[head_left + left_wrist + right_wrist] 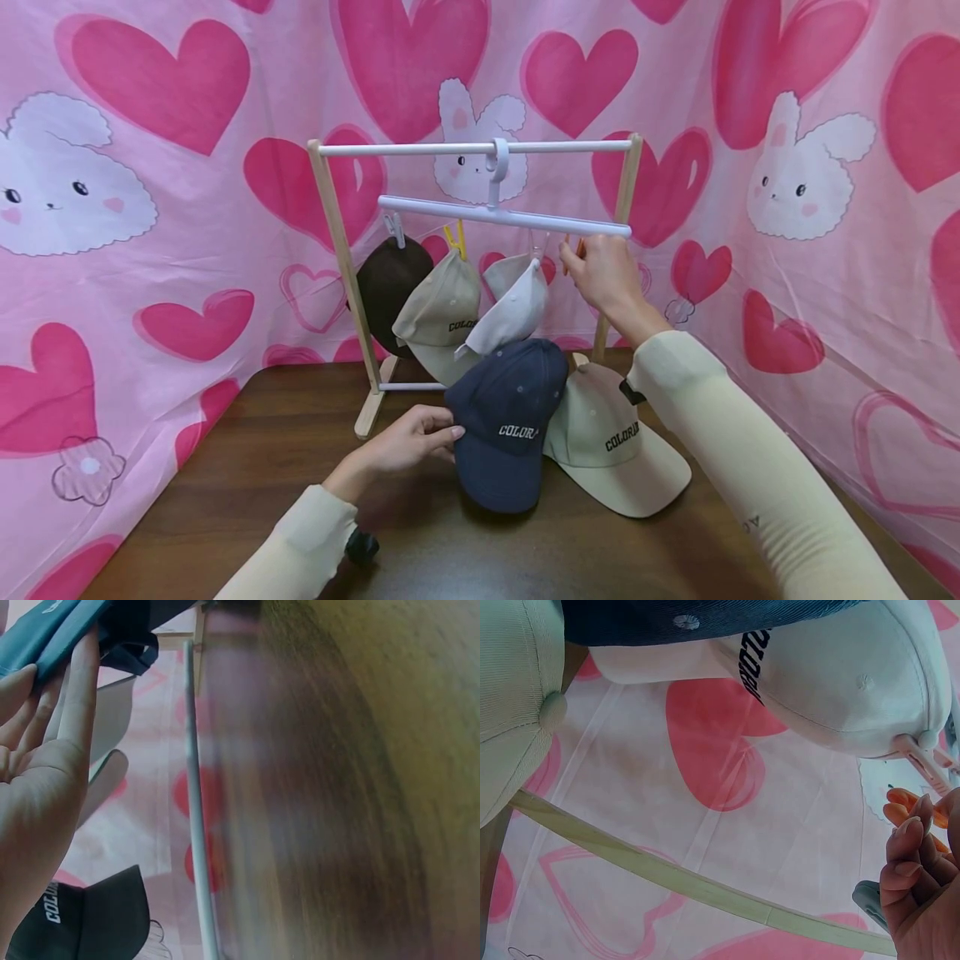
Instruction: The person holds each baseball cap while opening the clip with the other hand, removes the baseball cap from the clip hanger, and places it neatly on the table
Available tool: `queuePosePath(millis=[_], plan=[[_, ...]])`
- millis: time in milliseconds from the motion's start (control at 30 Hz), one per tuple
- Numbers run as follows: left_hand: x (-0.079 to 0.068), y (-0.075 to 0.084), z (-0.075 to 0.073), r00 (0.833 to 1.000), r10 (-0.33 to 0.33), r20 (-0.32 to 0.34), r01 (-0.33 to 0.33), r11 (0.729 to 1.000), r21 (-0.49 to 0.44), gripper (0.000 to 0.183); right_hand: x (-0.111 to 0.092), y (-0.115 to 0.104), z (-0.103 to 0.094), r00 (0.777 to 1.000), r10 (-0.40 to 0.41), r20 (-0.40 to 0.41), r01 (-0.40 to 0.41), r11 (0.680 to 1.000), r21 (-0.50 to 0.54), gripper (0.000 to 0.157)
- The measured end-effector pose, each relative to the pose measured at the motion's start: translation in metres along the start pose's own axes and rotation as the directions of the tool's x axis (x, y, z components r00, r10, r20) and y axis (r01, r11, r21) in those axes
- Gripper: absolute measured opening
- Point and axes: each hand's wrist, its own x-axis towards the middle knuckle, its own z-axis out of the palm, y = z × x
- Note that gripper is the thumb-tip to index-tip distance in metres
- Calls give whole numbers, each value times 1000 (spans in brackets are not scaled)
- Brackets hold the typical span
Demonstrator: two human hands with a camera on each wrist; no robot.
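My left hand (408,442) pinches the edge of a navy baseball cap (510,467) between thumb and fingers, just above the table. The cap's brim points down, and white lettering shows on its front. Up at the right end of a white hanger (540,220), my right hand (603,271) pinches an orange clothespin (900,813). A dark cap (393,287), a beige cap (446,300) and a white cap (517,308) hang from the hanger by a white clothespin (394,231), a yellow clothespin (455,238) and a pink clothespin (922,765).
A rack (337,250) of wood and white bars stands on the brown table (285,467), with the hanger tilted on its top bar. A second beige cap (600,417) sits right of the navy one. Behind hangs a pink heart-patterned cloth (187,200).
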Motion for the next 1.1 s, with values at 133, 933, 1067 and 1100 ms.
queuePosePath(millis=[133,933,1067,1100], plan=[[0,0,-1,1000,-13,12,13,1000,-10,23,0,0,0,1000,0,-3,0,1000,0,39],[-13,-2,-5,985,-155,72,154,988,25,18,-3,0,0,1000,24,20,-25,1000,18,37],[-14,-2,-4,981,-179,76,178,984,19,17,-2,0,1,1000,18,14,-18,1000,19,37],[-15,-2,-4,979,-188,78,188,982,18,17,-2,-1,1,1000,14,12,-15,1000,16,38]])
